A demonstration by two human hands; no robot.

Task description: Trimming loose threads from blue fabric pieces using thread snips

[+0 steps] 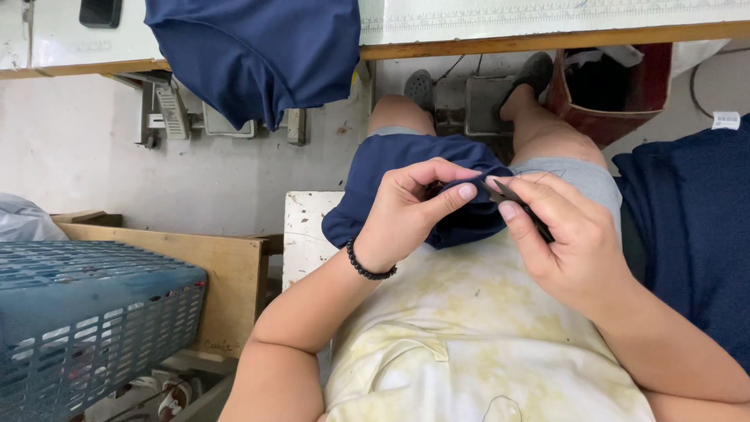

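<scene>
A navy blue piece of fabric (391, 168) lies on my lap. My left hand (410, 211) pinches a fold of it between thumb and fingers; a black bead bracelet (366, 266) circles that wrist. My right hand (558, 234) grips a small dark thread snipper (519, 205), its tip pointing at the pinched fold beside my left thumb. Below the fabric my knees and sandalled feet rest by a grey floor pedal (486, 101).
More navy fabric (258, 55) hangs off the sewing table edge (547, 39) at top. A heap of navy cloth (695, 227) sits at right, a dark red bin (617, 117) beyond it. A blue plastic crate (86, 312) and wooden frame (226, 273) stand at left.
</scene>
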